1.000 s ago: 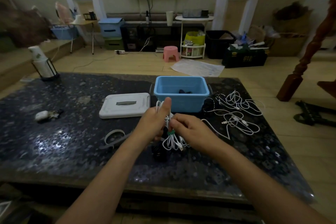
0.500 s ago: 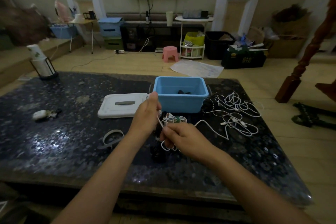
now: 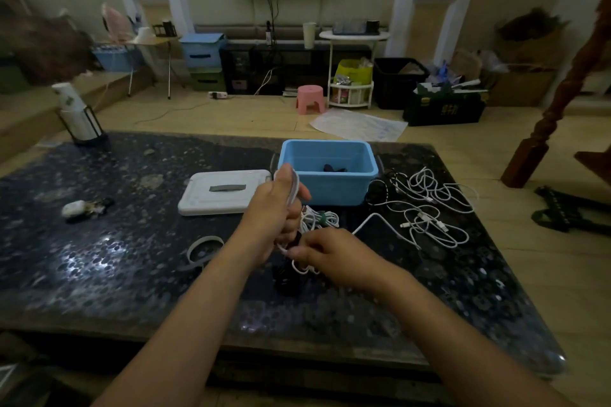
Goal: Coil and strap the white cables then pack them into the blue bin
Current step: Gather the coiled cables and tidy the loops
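I see the left hand point(image 3: 276, 208) gripping a cable point(image 3: 295, 182); right hand point(image 3: 334, 254) pinches its loops (beside the bin point(image 3: 327, 188)).

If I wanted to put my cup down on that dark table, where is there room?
Bare stretches: the near left, between the grey strap loop and the table edge; also behind the white lid. It is crowded right of the blue bin, where loose white cables sprawl.
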The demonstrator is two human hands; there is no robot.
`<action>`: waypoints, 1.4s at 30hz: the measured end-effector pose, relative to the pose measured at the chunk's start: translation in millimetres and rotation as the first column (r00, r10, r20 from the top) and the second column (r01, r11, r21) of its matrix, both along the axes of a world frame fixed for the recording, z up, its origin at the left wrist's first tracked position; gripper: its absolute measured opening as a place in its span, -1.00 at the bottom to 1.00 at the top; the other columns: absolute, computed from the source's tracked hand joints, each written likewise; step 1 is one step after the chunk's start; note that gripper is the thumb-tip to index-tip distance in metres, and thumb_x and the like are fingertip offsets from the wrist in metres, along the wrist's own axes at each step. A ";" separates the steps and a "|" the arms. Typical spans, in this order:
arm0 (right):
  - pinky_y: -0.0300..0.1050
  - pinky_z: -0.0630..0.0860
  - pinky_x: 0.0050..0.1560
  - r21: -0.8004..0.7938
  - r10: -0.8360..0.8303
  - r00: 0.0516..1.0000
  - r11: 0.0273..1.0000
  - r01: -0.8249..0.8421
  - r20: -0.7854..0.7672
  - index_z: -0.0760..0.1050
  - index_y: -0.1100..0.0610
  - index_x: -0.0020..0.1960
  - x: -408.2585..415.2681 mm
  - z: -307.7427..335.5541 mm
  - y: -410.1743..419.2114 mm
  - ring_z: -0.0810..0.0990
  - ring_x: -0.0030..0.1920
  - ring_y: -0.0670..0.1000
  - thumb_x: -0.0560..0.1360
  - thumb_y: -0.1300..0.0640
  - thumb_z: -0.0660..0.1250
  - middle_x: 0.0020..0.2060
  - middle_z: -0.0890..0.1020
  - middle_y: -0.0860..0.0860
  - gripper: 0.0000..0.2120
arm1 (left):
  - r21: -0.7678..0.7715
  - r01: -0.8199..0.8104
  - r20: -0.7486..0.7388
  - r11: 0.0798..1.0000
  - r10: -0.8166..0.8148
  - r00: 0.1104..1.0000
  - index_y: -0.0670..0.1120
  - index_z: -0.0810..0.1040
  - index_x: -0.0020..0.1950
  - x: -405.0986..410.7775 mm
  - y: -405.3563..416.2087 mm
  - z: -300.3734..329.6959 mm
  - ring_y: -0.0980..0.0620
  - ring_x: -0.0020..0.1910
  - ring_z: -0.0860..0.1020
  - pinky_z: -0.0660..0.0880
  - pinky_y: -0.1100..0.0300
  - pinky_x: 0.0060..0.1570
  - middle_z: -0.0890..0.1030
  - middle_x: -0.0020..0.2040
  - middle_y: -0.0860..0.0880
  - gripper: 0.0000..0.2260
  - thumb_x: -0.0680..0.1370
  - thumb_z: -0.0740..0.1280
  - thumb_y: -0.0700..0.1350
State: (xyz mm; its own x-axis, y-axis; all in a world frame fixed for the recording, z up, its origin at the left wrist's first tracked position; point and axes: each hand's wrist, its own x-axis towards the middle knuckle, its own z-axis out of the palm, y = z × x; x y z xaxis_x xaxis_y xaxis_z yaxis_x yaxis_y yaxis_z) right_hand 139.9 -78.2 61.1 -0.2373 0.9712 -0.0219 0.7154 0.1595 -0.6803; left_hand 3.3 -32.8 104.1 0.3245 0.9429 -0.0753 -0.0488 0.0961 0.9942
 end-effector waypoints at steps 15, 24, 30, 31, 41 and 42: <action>-0.25 0.36 -0.36 0.205 -0.212 0.958 0.946 0.250 -0.190 0.54 0.00 -0.29 44.6 21.1 6.2 0.43 -0.43 -0.20 0.51 -0.13 0.40 -0.47 0.53 -0.13 -0.72 | 0.110 0.135 -0.443 0.985 -0.073 0.894 -0.05 0.51 -0.29 10.1 -8.4 -7.2 0.19 -0.66 0.29 0.19 0.26 -0.50 0.42 -0.58 0.09 -0.50 0.66 0.06 0.22; -0.24 0.36 -0.36 0.242 -0.306 0.940 0.910 0.335 -0.149 0.47 -0.01 -0.31 29.9 12.2 5.8 0.50 -0.41 -0.18 0.50 -0.15 0.41 -0.47 0.56 -0.19 -0.70 | 0.077 0.259 -0.440 0.963 -0.200 0.876 -0.35 0.55 -0.01 7.0 -14.0 -9.7 0.06 -0.56 0.29 0.20 0.29 -0.55 0.56 -0.38 -0.15 -0.25 0.61 -0.03 0.34; -0.12 0.43 -0.31 0.294 -0.339 0.938 0.892 0.343 -0.068 0.43 -0.02 -0.28 26.1 13.4 5.2 0.52 -0.36 -0.16 0.52 -0.18 0.37 -0.42 0.56 -0.11 -0.68 | 0.135 0.252 -0.457 0.958 -0.166 0.874 -0.15 0.48 -0.25 9.3 -13.6 -11.2 0.15 -0.59 0.30 0.25 0.34 -0.56 0.42 -0.40 -0.08 -0.42 0.63 0.00 0.29; -0.10 0.47 -0.29 0.293 -0.323 0.944 0.898 0.327 -0.065 0.46 -0.01 -0.25 28.0 13.9 6.0 0.53 -0.34 -0.16 0.52 -0.17 0.36 -0.40 0.58 -0.11 -0.70 | 0.163 0.251 -0.470 0.954 -0.148 0.870 -0.11 0.46 -0.28 9.6 -13.3 -12.1 0.21 -0.60 0.30 0.25 0.37 -0.55 0.40 -0.43 -0.03 -0.45 0.64 0.00 0.25; -0.02 0.45 -0.15 0.257 -0.248 0.965 0.942 0.218 0.089 0.44 0.01 -0.10 64.8 15.0 10.7 0.52 -0.17 -0.05 0.62 -0.11 0.24 -0.21 0.55 -0.10 -0.78 | 0.258 0.179 -0.504 0.949 -0.026 0.863 -0.09 0.45 -0.26 -4.2 -2.7 -7.1 0.04 -0.53 0.41 0.35 0.20 -0.45 0.45 -0.47 -0.04 -0.44 0.48 0.02 0.37; -0.02 0.44 -0.17 0.265 -0.281 0.955 0.932 0.247 0.099 0.45 0.01 -0.10 69.1 15.6 11.0 0.52 -0.17 -0.04 0.62 -0.11 0.23 -0.21 0.55 -0.10 -0.78 | 0.227 0.146 -0.471 0.963 -0.022 0.882 -0.11 0.45 -0.25 -6.7 -2.0 -5.3 0.06 -0.56 0.36 0.32 0.22 -0.49 0.41 -0.47 -0.03 -0.44 0.51 0.03 0.37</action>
State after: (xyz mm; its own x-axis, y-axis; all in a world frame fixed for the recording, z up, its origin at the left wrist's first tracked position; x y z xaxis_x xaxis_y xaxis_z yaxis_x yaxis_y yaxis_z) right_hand 209.0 -67.2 76.7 0.0171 0.9768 0.2133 0.8358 0.1031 -0.5393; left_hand -3.4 -34.8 98.8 0.3898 0.9209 -0.0027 0.4166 -0.1737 0.8924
